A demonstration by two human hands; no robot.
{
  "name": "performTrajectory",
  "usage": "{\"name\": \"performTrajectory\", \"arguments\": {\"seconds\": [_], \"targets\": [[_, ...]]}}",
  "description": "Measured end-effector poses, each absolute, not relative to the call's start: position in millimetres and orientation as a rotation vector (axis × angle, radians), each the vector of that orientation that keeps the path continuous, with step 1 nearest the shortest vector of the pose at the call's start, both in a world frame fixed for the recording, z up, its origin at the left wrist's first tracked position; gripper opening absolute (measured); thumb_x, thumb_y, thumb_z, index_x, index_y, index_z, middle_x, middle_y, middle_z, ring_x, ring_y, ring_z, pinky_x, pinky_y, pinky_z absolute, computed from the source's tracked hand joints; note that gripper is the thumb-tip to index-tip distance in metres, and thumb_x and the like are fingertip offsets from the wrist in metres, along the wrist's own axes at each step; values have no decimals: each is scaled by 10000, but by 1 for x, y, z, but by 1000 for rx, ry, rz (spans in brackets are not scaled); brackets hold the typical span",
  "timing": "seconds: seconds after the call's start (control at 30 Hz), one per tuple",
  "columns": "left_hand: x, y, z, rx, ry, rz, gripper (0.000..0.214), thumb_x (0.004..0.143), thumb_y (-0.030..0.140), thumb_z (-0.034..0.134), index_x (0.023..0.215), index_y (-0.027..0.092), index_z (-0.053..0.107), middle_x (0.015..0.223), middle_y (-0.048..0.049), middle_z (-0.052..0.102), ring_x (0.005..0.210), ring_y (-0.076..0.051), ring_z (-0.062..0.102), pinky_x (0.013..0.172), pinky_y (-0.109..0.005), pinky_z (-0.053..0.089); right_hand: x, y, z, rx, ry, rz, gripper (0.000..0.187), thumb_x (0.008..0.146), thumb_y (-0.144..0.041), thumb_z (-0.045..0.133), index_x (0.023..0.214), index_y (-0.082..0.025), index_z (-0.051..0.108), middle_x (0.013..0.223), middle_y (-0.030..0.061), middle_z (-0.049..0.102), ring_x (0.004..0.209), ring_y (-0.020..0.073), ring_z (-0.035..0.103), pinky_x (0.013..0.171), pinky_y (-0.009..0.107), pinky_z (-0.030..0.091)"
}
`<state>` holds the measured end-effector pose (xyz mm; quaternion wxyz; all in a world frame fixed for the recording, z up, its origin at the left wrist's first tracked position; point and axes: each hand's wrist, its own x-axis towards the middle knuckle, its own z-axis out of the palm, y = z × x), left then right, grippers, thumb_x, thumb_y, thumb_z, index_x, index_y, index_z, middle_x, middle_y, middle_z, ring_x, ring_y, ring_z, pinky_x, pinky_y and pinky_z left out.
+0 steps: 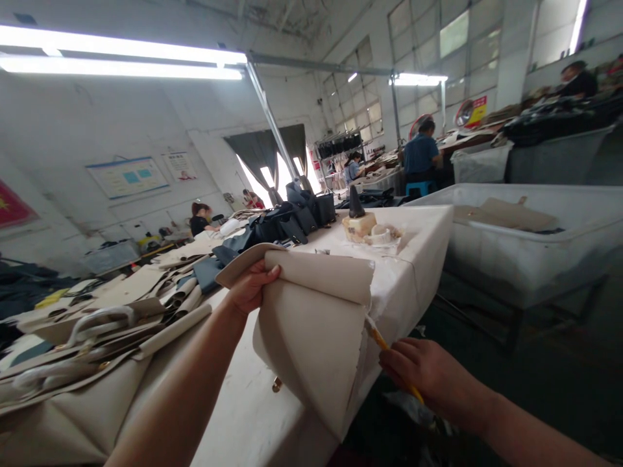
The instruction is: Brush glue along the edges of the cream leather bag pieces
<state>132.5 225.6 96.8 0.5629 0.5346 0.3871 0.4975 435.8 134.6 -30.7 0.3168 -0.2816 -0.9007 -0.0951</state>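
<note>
My left hand [254, 285] is closed on the top of a beige leather bag panel [311, 324], thumb in front, with the upper part folded over. The panel stands curved above the white table, its raw edge facing right. In my right hand [421, 370] is a brush [378, 337] with a yellow handle. Its whitish tip touches or nearly touches the panel's right edge. A small gold-coloured metal fitting [277, 384] shows below the panel's left side. Behind the panel stands a stained, yellowish glue container [359, 227] with a black cone on top.
The white table [423, 243] ends at a right-hand edge. Beige bag pieces with wrapped handles [104, 318] are heaped at left, and dark blue pieces [292, 217] lie behind. A white plastic bin [535, 253] stands at right. Several people sit working farther back.
</note>
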Motion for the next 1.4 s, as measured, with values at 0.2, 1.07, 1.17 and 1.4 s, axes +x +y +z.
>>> {"name": "performTrajectory", "arguments": {"seconds": [0.2,1.07,1.17,1.4], "targets": [[132,222,97,1250,913,1177,293,581,207,800,853,171,699,738,-28,707,622,-174,640,583,-271,531,442,147,-40,-867,-2206,148,210,907,-201,405,809,-162,586,675,44,630,572,139,575,531,247,408],[135,215,85,1252,943,1216,334,551,227,813,861,183,695,757,-34,707,681,-208,644,670,-324,525,449,144,-29,-1164,-1551,1055,384,814,-539,496,778,-173,608,497,-25,532,387,99,472,364,192,348],[135,214,86,1263,939,1218,324,550,229,811,848,174,694,751,-36,706,672,-206,641,666,-321,522,447,129,-26,-1196,-1492,1186,412,782,-569,496,745,-172,598,461,-26,525,351,93,440,347,193,328],[134,212,87,1294,940,1204,346,570,241,800,890,177,689,751,-36,703,682,-208,639,649,-304,512,441,126,-28,-1236,-1418,1270,412,733,-578,513,721,-171,578,437,-36,512,320,95,430,331,200,323]]}}
